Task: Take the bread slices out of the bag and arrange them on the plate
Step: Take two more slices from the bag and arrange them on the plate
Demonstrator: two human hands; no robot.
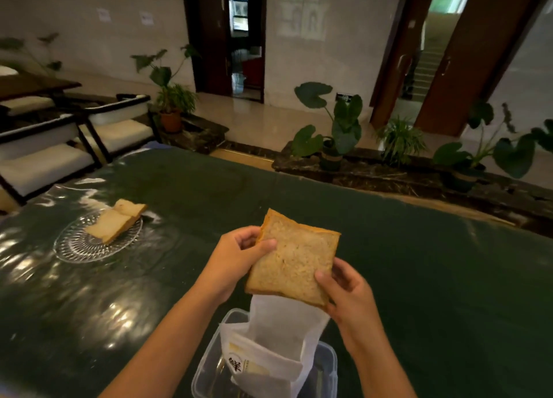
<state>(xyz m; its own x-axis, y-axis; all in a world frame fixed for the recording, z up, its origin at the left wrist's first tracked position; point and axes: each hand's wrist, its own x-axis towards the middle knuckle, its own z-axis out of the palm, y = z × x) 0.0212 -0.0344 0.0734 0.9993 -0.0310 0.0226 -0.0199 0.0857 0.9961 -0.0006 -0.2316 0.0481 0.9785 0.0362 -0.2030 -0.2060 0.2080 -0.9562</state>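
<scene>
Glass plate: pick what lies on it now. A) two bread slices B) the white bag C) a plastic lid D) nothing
A: two overlapping bread slices lie on the glass plate, while both hands hold another slice above the bag.

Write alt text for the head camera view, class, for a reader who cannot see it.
Two bare hands, left hand and right hand, hold one bread slice above an open white bag standing in a clear plastic container. To the left, a glass plate on the dark green table already carries two overlapping slices.
</scene>
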